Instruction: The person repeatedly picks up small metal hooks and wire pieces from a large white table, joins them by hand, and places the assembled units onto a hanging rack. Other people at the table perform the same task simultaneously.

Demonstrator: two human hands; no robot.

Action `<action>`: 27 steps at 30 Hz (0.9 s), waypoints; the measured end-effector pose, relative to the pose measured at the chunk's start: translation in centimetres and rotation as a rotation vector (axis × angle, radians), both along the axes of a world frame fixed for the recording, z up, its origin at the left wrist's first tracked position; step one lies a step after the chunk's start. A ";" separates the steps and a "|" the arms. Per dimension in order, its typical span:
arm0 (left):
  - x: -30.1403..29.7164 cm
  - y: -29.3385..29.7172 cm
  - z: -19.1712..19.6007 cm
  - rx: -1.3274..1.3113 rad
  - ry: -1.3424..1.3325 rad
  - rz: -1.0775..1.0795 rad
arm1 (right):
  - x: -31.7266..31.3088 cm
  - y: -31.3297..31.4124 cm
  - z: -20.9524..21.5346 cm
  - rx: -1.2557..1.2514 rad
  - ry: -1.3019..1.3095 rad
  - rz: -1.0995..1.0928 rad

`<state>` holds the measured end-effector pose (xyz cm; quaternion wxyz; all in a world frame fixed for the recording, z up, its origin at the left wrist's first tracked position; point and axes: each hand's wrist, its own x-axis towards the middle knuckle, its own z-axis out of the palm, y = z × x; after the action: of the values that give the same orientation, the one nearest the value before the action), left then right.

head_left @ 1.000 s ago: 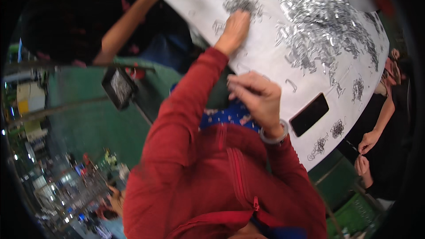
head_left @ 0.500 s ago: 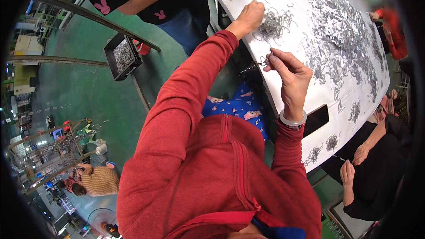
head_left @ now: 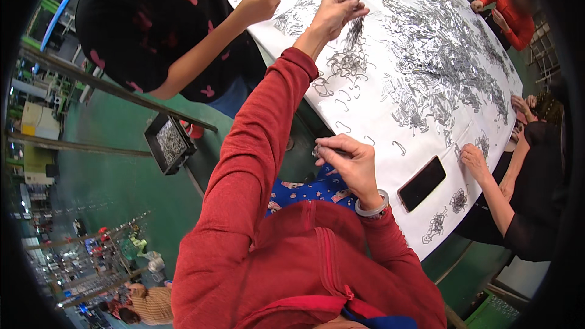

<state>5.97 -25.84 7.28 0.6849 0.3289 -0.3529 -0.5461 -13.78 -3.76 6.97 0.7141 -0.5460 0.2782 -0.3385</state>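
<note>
Above the left edge of the white-covered worktop (head_left: 390, 169), the left hand (head_left: 334, 15) is raised with a bunch of thin, dark-grey wire hooks (head_left: 355, 33) hanging from its fingers. Half a second ago that hand was down beside the loose tangle of dark-grey wire hooks (head_left: 347, 65) and no bunch dangled from it; now its grip is closed on several at once, so part of the wire looks separated from the pile and held in the air. The tangle lies just below, with a few single hooks strung out from it toward the rectangular black phone (head_left: 421, 184).

The right hand (head_left: 354, 164), with a pale round bangle (head_left: 373, 204) at its wrist, has drawn back from beside the tangle to the near edge, over the lap. Its grip is narrow, thumb and forefinger pinched on a small greyish piece (head_left: 316, 150); the phone, partly covered by that wrist before, now lies fully in sight.

Hard to make out: how many hooks the bunch has, and whether its lower ends touch the tangle. What the right fingertips pinch is too small to identify. The heap of flat, silvery strips (head_left: 436, 55) is too dense to tell piece from piece. At right, a black-sleeved co-worker's hand (head_left: 474, 159) partly hides a small wire pile, and the far side of the worktop is cut off by the upper rim
</note>
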 end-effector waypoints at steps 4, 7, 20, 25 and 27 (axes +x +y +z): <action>0.7 -2.7 0.7 -0.186 -0.050 -0.017 | 0.4 0.0 -0.3 0.013 -0.065 0.011; 1.3 -2.5 -2.8 0.083 -1.095 0.325 | 0.6 -0.4 -0.5 0.001 -0.045 0.020; -0.2 15.8 -1.2 0.219 -0.674 0.108 | 1.2 -2.0 -0.1 -0.001 0.006 -0.060; -2.8 25.5 1.9 0.116 -0.555 0.145 | 2.0 -2.8 0.2 -0.069 -0.004 -0.115; -3.1 26.0 1.7 -0.096 -0.835 0.360 | 2.5 -3.0 0.5 -0.105 -0.011 -0.126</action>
<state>2.85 0.19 9.01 0.5824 0.5448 -0.5610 -0.2218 -11.26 -6.74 7.50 0.6632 -0.5622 0.2900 -0.3999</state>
